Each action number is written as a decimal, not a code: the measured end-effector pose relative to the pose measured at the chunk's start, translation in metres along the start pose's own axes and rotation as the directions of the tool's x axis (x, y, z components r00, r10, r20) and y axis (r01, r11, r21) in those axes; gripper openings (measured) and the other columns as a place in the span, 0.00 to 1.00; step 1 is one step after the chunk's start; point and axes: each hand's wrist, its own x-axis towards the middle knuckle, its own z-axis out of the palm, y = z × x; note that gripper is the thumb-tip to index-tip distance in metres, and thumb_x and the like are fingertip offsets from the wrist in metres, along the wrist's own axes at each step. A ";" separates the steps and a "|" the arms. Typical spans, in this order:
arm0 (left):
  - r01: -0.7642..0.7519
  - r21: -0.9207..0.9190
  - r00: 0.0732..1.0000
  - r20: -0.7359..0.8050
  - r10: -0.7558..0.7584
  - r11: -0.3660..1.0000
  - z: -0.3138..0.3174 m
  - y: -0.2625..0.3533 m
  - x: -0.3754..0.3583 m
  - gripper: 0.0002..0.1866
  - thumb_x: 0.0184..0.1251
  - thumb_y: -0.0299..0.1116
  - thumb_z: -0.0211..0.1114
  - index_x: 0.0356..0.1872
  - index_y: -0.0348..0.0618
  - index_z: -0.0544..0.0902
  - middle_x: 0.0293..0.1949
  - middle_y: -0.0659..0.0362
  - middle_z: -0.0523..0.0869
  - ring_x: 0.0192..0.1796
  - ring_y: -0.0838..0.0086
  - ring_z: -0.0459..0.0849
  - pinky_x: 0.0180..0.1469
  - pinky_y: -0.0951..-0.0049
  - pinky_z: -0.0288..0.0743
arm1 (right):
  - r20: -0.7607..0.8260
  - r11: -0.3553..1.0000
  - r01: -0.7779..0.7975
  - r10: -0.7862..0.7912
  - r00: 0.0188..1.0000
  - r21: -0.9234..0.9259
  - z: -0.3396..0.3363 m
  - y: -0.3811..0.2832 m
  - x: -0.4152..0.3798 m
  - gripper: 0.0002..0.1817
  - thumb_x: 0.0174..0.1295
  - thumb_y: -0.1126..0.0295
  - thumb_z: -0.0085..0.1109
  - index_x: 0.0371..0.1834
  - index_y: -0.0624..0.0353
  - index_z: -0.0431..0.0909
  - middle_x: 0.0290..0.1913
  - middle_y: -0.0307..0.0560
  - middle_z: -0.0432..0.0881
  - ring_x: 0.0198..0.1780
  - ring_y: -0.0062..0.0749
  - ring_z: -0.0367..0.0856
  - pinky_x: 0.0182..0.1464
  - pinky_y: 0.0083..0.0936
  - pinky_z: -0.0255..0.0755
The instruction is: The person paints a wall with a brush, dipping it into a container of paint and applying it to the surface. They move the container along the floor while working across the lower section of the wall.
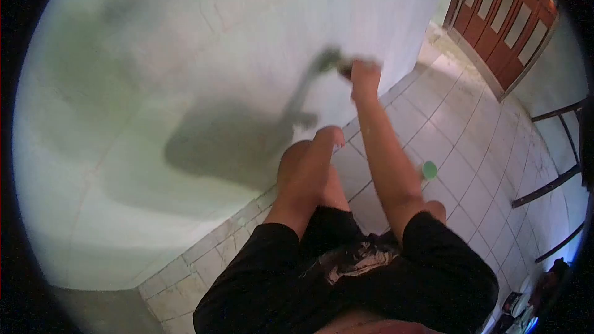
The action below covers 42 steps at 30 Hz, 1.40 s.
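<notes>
Out in front, my right hand (365,73) is closed around a brush (344,70), blurred by motion. The brush's pale greenish end is at or very near the white wall (260,37), where its shadow falls; contact is hard to make out. My left hand (332,135) hangs loosely by my left knee (292,156), bent at the wrist. Its fingers point down, partly hidden, and nothing shows in them. A small container (429,171) with a green top stands on the tiled floor beside my right forearm.
Floor tiles (427,137) run along the wall's foot. A reddish-brown slatted door (504,21) stands at the upper right. Dark metal legs of furniture (547,187) jut in from the right. Several dark and white items (523,300) lie at the lower right.
</notes>
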 end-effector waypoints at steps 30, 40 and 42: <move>0.065 -0.002 0.997 0.028 -0.065 0.998 0.007 0.015 0.029 0.14 0.49 0.41 0.62 0.31 0.40 0.82 0.25 0.57 0.82 0.26 0.70 0.79 0.31 0.68 0.74 | -0.089 0.846 -0.524 0.532 0.842 0.098 -0.276 0.182 -0.055 0.10 0.56 0.70 0.51 0.41 0.53 0.66 0.33 0.48 0.76 0.29 0.38 0.79 0.30 0.34 0.77; -0.189 0.036 0.982 0.024 0.188 0.981 0.037 0.131 0.097 0.17 0.48 0.41 0.62 0.33 0.38 0.82 0.29 0.53 0.84 0.30 0.66 0.82 0.35 0.65 0.75 | -0.558 0.946 -0.175 0.304 0.773 0.273 -0.438 0.006 -0.107 0.10 0.63 0.61 0.47 0.41 0.52 0.69 0.38 0.45 0.77 0.37 0.34 0.77 0.35 0.31 0.73; -0.306 0.112 0.952 0.068 0.299 0.946 0.049 0.151 0.116 0.17 0.45 0.42 0.62 0.30 0.36 0.83 0.27 0.52 0.84 0.29 0.65 0.82 0.34 0.63 0.75 | -0.604 0.943 -0.127 0.296 0.740 0.306 -0.454 0.001 -0.121 0.11 0.63 0.59 0.46 0.41 0.52 0.70 0.38 0.44 0.77 0.36 0.34 0.77 0.35 0.31 0.73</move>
